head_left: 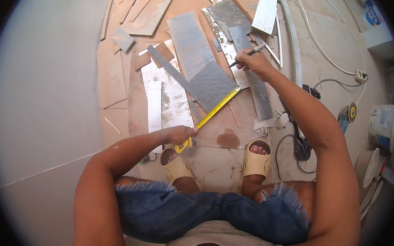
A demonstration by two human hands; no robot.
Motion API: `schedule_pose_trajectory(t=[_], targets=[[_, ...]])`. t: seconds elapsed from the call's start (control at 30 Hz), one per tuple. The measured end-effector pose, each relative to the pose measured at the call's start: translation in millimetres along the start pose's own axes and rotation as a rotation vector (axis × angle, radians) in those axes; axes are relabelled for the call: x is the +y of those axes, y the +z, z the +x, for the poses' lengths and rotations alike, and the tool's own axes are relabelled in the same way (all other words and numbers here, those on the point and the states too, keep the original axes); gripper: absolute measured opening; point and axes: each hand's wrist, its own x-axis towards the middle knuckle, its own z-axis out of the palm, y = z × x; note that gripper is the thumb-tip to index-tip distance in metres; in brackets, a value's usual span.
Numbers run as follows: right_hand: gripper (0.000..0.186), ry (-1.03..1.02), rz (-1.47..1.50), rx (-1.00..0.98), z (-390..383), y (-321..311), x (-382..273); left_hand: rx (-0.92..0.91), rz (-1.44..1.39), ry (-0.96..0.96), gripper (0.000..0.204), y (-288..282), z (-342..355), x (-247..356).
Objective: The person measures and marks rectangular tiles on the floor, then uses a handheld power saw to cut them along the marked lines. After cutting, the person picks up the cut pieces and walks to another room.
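Observation:
My left hand [182,134] grips a yellow tape measure [185,145] at the lower middle. Its yellow blade [218,107] runs diagonally up and right along the edge of a dark grey textured tile [208,83]. My right hand [254,63] holds a dark marker [235,62] with a pale rear end, its tip pointing down over the upper part of that tile. Under and beside it lie a lighter grey tile [186,41], a long grey strip [166,67] and another grey plank [263,104] beneath my right hand.
White and tan offcuts [145,16] are scattered on the floor [45,95]. At the right are a long metal bar [292,38], cables, a power socket [360,75], an angle grinder [348,114] and a white bucket [381,127]. My sandalled feet [255,160] are below the tiles.

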Motion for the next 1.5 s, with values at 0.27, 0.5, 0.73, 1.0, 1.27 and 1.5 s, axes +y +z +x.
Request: schedule_pose_trajectory(t=[0.27,0.5,0.73,1.0,1.27,1.5], targets=[[0.022,0.015,-0.043,-0.046,-10,-5,3,-0.010,0.012,0.022,0.082,0,1,-1],[0.026,0.031,-0.112,-0.192,-16,18,3,-0.011,0.027,0.020,0.083,3,4,-4],[0.022,-0.213,-0.441,-0.448,-34,71,29,-0.038,0.049,-0.024,0.086,1,1,6],[0.021,-0.206,-0.519,-0.456,-28,83,45,-0.070,0.024,-0.063,0.088,2,7,1],[0.021,-0.220,-0.567,-0.454,-29,85,50,-0.074,0.033,-0.051,0.087,2,11,-3],[0.022,-0.208,-0.565,-0.456,-30,85,50,-0.063,0.050,-0.050,0.086,3,13,-5]])
